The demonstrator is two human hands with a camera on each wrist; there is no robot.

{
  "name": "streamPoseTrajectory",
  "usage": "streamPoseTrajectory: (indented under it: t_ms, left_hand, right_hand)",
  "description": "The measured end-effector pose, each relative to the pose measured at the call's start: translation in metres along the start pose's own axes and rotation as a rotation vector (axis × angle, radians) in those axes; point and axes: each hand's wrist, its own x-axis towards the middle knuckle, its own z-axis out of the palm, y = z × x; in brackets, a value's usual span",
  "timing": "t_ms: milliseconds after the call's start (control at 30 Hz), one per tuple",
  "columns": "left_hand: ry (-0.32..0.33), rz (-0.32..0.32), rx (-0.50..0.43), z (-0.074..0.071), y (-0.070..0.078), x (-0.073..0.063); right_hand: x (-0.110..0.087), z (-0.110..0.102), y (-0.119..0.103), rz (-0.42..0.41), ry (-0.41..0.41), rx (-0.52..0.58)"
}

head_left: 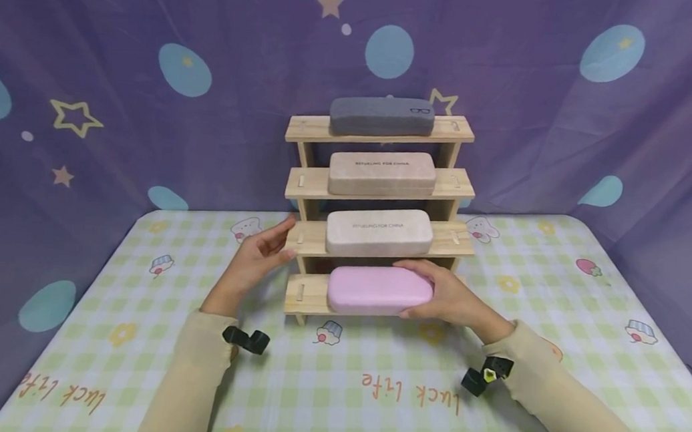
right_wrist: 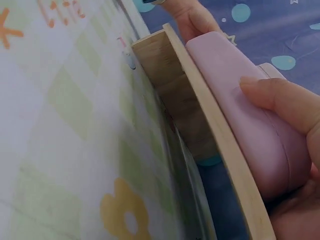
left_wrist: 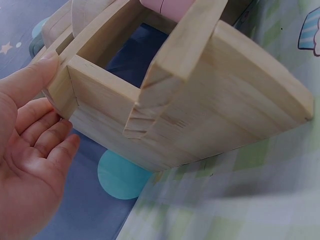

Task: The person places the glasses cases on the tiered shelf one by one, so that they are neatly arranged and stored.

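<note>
A pink glasses case point(head_left: 379, 290) lies on the lowest step of a wooden display rack point(head_left: 307, 295). My right hand point(head_left: 445, 295) grips its right end, thumb on the front and fingers behind. In the right wrist view the thumb presses the pink case point(right_wrist: 250, 120) just above the board's edge. At the rack's left side, my left hand point(head_left: 257, 258) holds the end of the second board from the bottom. The left wrist view has the left thumb point(left_wrist: 42, 70) on that board's end, with the other fingers bent beside it.
On the steps above sit a whitish case point(head_left: 379, 233), a beige case point(head_left: 382, 174) and a grey-blue case point(head_left: 382, 117) with a glasses mark. The rack stands on a green checked tablecloth point(head_left: 334, 389) before a purple curtain point(head_left: 261, 49). Both wrists wear black cameras.
</note>
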Motion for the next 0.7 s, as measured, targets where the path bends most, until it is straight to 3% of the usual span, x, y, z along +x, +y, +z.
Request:
streamPoseTrajectory:
  t_ms: [400,700]
  left_hand:
    - [-0.001,0.014,-0.003,0.002,0.000,0.001]
    - [0.016,0.017,-0.014,0.003,-0.001,0.005]
  right_hand:
    - [-0.006,-0.002,0.002,-0.008,0.027,-0.052]
    - [-0.031,-0.014,0.010,-0.084,0.089,0.204]
